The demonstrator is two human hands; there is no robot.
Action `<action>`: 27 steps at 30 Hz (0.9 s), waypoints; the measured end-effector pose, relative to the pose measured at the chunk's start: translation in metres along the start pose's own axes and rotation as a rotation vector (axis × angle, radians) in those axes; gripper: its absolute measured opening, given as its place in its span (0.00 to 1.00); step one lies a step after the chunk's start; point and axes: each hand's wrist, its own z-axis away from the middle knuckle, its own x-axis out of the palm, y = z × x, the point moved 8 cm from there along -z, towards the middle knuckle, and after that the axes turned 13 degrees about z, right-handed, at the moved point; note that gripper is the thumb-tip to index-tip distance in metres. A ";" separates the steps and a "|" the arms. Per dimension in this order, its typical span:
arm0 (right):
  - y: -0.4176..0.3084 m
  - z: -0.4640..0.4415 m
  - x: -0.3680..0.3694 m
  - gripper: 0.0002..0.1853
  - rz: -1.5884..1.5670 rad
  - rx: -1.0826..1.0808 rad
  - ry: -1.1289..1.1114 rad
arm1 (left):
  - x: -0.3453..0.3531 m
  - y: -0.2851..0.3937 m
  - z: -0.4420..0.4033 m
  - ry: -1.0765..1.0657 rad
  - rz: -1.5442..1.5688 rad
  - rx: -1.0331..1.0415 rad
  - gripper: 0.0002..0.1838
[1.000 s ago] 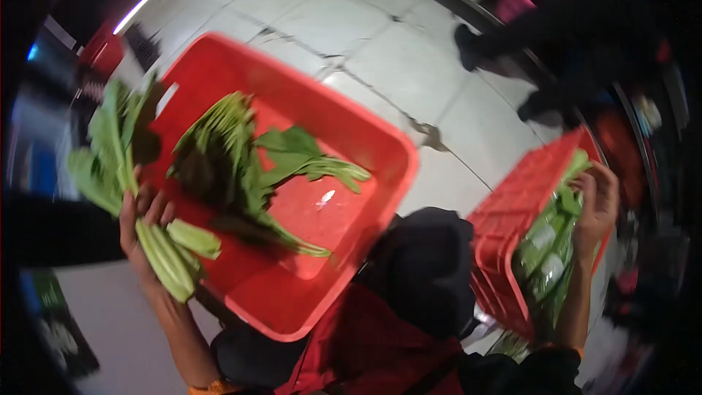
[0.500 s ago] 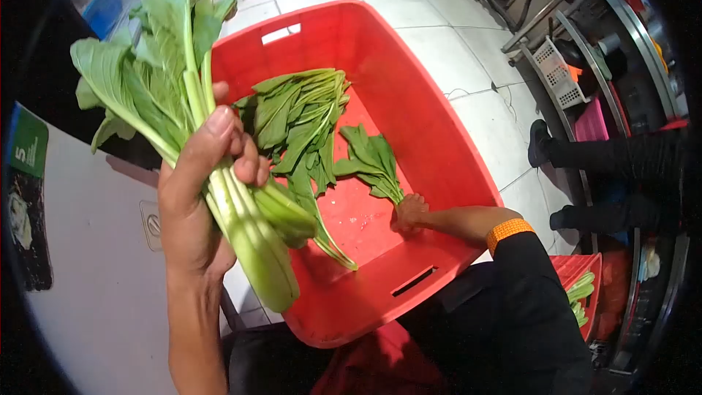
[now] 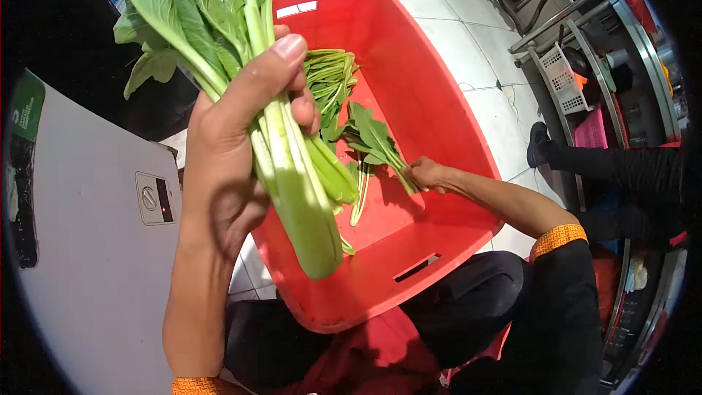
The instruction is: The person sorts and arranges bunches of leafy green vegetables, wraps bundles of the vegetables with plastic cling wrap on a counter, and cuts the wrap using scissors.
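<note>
A: What's over on the left?
B: A white cabinet (image 3: 88, 175) with a round knob (image 3: 148, 198) on it. Then the left hand (image 3: 238, 121), super close to the camera, grip wrapped round a fat bunch of greens (image 3: 303, 212). Leaves fan out up and left, thick pale stems point down, in front of the tub's left side from here.

A: Tub?
B: Yeah, big red tub (image 3: 446, 95), with a slot in the near end. There's a loose pile of leaves (image 3: 333, 77) inside, partly hidden behind the left hand.

A: And the other hand?
B: Right hand (image 3: 430, 174) is inside the tub, grip closed on the stem end of a smaller bunch (image 3: 374, 134). Can't tell if that's touching the bottom.

A: Anything further right?
B: Someone else's dark shoe (image 3: 539, 143) on the tiles, then a white basket (image 3: 564, 80) on a metal rack.
</note>
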 end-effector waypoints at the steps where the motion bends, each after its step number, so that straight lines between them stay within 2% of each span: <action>1: -0.003 0.001 0.008 0.25 -0.030 -0.055 -0.043 | 0.004 -0.003 0.004 -0.053 -0.034 -0.099 0.24; 4: -0.035 0.045 0.009 0.23 0.161 0.053 0.006 | 0.006 0.003 0.008 -0.052 -0.054 -0.060 0.24; 5: 0.014 -0.008 0.018 0.18 0.035 0.021 0.017 | 0.004 0.004 0.008 -0.047 -0.056 -0.066 0.24; 6: 0.019 -0.010 0.024 0.18 0.038 0.024 0.011 | 0.003 0.005 0.008 -0.040 -0.055 -0.068 0.24; 7: 0.010 0.001 0.027 0.13 -0.178 0.079 0.077 | 0.002 0.006 0.007 -0.033 -0.061 -0.075 0.24; 8: 0.008 0.008 0.028 0.14 -0.395 0.134 0.144 | 0.001 0.006 0.006 -0.030 -0.063 -0.078 0.24; 10: 0.019 -0.007 0.031 0.17 -0.375 0.157 0.140 | -0.001 0.007 0.004 -0.028 -0.070 -0.069 0.24; 12: 0.022 -0.015 0.032 0.15 -0.279 0.071 0.187 | -0.005 0.006 0.001 -0.026 -0.075 -0.063 0.24; 16: 0.032 -0.023 0.038 0.19 -0.101 0.100 0.197 | -0.010 0.004 -0.005 -0.079 -0.059 -0.053 0.26; 19: 0.059 -0.048 0.049 0.20 0.080 0.111 0.413 | -0.011 0.002 -0.008 -0.074 -0.054 -0.077 0.27; 22: 0.040 -0.051 0.069 0.23 0.145 0.146 0.366 | -0.012 0.001 -0.008 -0.039 -0.062 -0.111 0.27; 24: 0.031 -0.038 0.079 0.26 0.077 0.270 0.172 | -0.015 0.001 -0.009 -0.017 -0.080 -0.128 0.27; 25: 0.043 -0.050 0.077 0.27 0.120 0.260 0.283 | -0.017 0.002 -0.009 -0.009 -0.075 -0.123 0.27; 26: 0.050 -0.049 0.085 0.27 0.124 0.263 0.275 | -0.019 0.002 -0.010 -0.010 -0.075 -0.125 0.27; 27: 0.035 -0.038 0.068 0.26 0.431 0.107 0.619 | -0.020 0.001 -0.011 -0.011 -0.075 -0.126 0.27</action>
